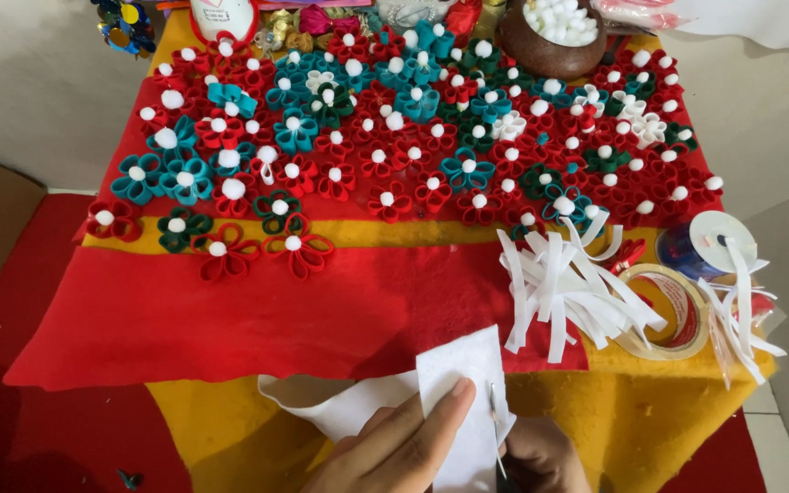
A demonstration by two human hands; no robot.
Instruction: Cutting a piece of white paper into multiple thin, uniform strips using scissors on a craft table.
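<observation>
Yellow felt covers the counter (pixel 650 411), with a red felt sheet (pixel 230 310) laid over its middle; grey wall and red floor show around it

Left hand (pixel 394 452): fingers (pixel 440 411) flat and pressing on a white rectangular piece of felt (pixel 458 383), thumb tip near its right edge. Pinning it down, not clenched around it

Right hand (pixel 541 456): mostly below frame. Fingers appear closed on small metal scissors (pixel 497 420), blades just right of the left thumb, at the felt's right edge

Felt piece: lies at the near counter edge, directly under the left fingers. Long axis runs near to far, leaning slightly right; far short end points toward the strip pile. A looser white flap spreads out left of the fingers

Beyond the fingers, to the right: pile of cut white felt strips (pixel 568 292), fanned out. Further right, a roll of clear tape (pixel 678 310) and a blue spool with white ribbon (pixel 710 242)

Far beyond the fingers: many finished looped felt flowers (pixel 431 137) in red, teal and dark green, each with a white pompom centre. Brown bowl of white pompoms (pixel 554 36) at the far edge

Progress, as judged: large flower batch done, a good stack of strips already cut; most of the white piece remains uncut
</observation>
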